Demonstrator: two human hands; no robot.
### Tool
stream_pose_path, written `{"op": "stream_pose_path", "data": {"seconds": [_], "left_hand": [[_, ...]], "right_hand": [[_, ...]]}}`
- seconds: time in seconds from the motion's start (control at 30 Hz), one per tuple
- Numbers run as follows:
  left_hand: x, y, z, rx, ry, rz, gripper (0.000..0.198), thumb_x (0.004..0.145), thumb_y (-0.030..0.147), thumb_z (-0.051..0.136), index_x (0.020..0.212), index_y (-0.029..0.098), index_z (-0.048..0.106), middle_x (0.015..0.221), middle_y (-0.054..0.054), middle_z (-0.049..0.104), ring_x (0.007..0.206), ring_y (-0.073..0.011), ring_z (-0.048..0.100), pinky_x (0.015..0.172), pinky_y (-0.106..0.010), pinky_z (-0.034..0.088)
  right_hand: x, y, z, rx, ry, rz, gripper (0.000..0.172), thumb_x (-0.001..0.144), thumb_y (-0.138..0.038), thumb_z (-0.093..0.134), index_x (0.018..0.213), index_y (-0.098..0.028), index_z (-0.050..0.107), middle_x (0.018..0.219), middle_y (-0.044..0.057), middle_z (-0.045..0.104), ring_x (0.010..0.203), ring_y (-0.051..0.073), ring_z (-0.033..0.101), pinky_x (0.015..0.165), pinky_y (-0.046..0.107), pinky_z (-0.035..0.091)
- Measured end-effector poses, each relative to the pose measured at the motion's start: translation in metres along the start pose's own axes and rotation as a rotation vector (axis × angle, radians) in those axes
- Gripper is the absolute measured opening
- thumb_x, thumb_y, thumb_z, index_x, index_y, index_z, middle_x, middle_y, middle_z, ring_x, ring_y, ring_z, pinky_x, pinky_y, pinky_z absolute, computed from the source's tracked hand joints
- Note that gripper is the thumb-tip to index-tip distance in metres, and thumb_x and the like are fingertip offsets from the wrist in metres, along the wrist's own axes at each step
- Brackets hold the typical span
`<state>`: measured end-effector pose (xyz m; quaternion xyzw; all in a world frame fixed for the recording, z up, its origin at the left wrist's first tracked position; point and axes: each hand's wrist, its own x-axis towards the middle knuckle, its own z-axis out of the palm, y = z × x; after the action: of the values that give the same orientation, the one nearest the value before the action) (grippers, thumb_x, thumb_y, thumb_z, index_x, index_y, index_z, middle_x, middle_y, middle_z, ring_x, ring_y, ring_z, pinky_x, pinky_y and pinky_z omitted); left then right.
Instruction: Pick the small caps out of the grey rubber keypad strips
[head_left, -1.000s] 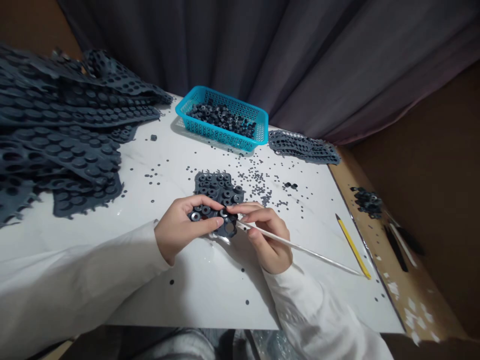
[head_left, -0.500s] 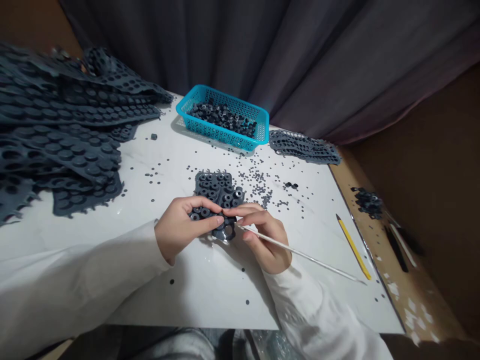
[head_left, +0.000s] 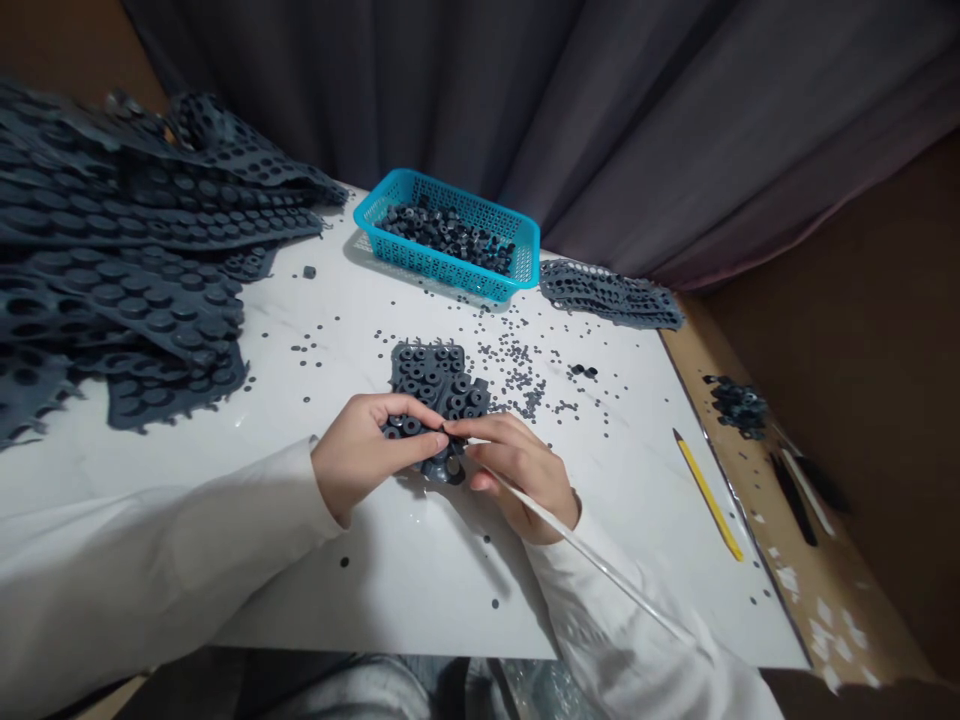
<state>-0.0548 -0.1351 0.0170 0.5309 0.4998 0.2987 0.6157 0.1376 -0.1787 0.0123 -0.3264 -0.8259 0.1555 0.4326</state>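
The left hand (head_left: 367, 445) pinches the near part of the ringed rubber sheet (head_left: 428, 368); the right hand (head_left: 529, 475), fingertips just beside, grips a pale rod (head_left: 600, 563) trailing towards four o'clock. From the fingertips, most of the sheet lies at eleven to twelve, long axis roughly twelve to six, left hand nearer; blue basket (head_left: 442, 270) beyond, at twelve

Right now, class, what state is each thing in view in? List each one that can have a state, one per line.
Sheet: held, partly hidden
Rod: held, slanting, front tip hidden
Left grip: closed on sheet
Right grip: closed on rod
Basket: upright, open, partly filled
Pile: folded, heaped
Discs: loose, scattered
Yellow stick: lying flat, untouched
Curtain: hanging in folds
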Motion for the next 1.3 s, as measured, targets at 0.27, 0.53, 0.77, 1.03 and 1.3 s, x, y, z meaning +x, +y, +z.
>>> {"op": "stream_pose_path", "data": {"seconds": [0.27, 0.53, 0.77, 1.03, 1.3], "left_hand": [[-0.002, 0.001, 0.002, -0.032, -0.04, -0.09, 0.02, 0.062, 0.03, 0.078, 0.075, 0.016, 0.071, 0.061, -0.001, 0.067, 0.05, -0.014, 0.061, 0.047, -0.023, 0.049], [-0.003, 0.005, 0.002, -0.119, -0.046, -0.124, 0.03, 0.064, 0.031, 0.08, 0.087, 0.016, 0.067, 0.065, 0.001, 0.063, 0.054, -0.0109, 0.059, 0.051, -0.022, 0.052], [0.007, 0.034, -0.015, -0.08, -0.035, 0.169, 0.043, 0.066, 0.034, 0.081, 0.105, 0.02, 0.068, 0.09, -0.003, 0.069, 0.057, -0.0109, 0.06, 0.051, -0.022, 0.053], [0.06, 0.136, -0.015, -0.017, 0.014, 0.582, 0.05, 0.067, 0.024, 0.077, 0.116, 0.025, 0.067, 0.093, -0.001, 0.066, 0.07, -0.0144, 0.062, 0.056, -0.022, 0.052], [0.003, 0.07, -0.003, -0.057, -0.033, 0.378, 0.044, 0.07, 0.028, 0.077, 0.112, 0.023, 0.064, 0.107, -0.006, 0.066, 0.079, -0.0171, 0.065, 0.065, -0.026, 0.054]], "right_hand": [[-0.003, -0.004, 0.001, 0.04, 0.043, 0.096, 0.015, 0.097, -0.029, 0.047, 0.107, -0.022, 0.056, 0.115, 0.014, 0.069, 0.097, 0.02, 0.067, 0.08, 0.036, 0.057], [-0.007, -0.005, 0.007, 0.084, 0.475, 0.329, 0.021, 0.096, -0.033, 0.047, 0.111, -0.025, 0.059, 0.095, 0.006, 0.07, 0.087, 0.02, 0.067, 0.078, 0.038, 0.054], [-0.003, -0.002, 0.001, -0.027, 0.437, 0.606, 0.024, 0.096, -0.034, 0.046, 0.096, -0.021, 0.065, 0.046, -0.006, 0.051, 0.04, 0.012, 0.05, 0.046, 0.025, 0.043], [-0.002, 0.003, 0.002, -0.042, 0.37, 0.633, 0.027, 0.091, -0.038, 0.05, 0.08, -0.018, 0.064, 0.047, -0.005, 0.049, 0.041, 0.012, 0.045, 0.044, 0.024, 0.036], [0.002, 0.007, 0.0, 0.005, 0.415, 0.691, 0.031, 0.09, -0.043, 0.05, 0.072, -0.019, 0.059, 0.05, -0.004, 0.05, 0.048, 0.013, 0.046, 0.049, 0.024, 0.037]]}}
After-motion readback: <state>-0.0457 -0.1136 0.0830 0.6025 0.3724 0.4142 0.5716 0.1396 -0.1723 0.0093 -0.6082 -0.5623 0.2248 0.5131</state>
